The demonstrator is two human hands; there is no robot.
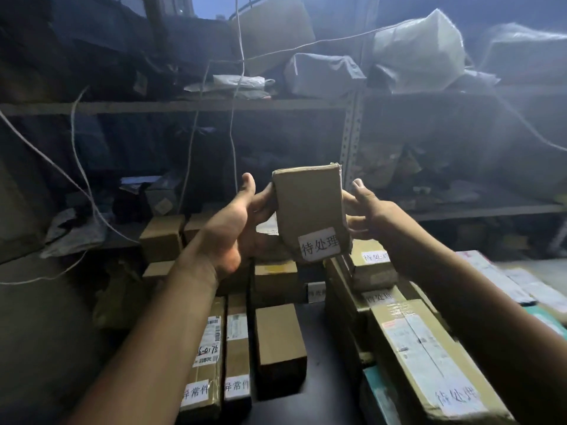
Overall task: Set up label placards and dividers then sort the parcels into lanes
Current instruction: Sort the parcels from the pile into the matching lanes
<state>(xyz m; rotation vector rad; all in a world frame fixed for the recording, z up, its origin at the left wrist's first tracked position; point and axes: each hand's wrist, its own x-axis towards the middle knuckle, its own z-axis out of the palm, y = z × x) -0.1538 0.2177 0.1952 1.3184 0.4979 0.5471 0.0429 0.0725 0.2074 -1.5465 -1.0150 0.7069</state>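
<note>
On the dark bench (328, 363), nearest the camera, two long cartons (236, 348) lie side by side on the left, each with a white label reading 异常件 at its near end. Just right of them, across a narrow gap, sits a plain small carton (279, 342). On the right lies a large flat carton (429, 357) with a 待处理 label at its near corner. Beyond it a smaller labelled box (372, 266) bears the same words.

Above the middle of the bench, both hands hold a cardboard parcel (308, 207) in the air, upright and tilted a little. A white 待处理 label (320, 243) is stuck at its lower end. The left hand (233, 222) has its grip on the parcel's left edge, fingers curled behind it and thumb raised free. The right hand (368, 210) has its grip on the right edge, fingers curled against the side; blur hides the exact contact.

Behind the parcel more brown boxes (162, 237) stand at the back of the bench. Farther off, metal shelving (349, 142) carries grey plastic mail bags (420, 50), and thin cords (234, 133) hang in front of it.
</note>
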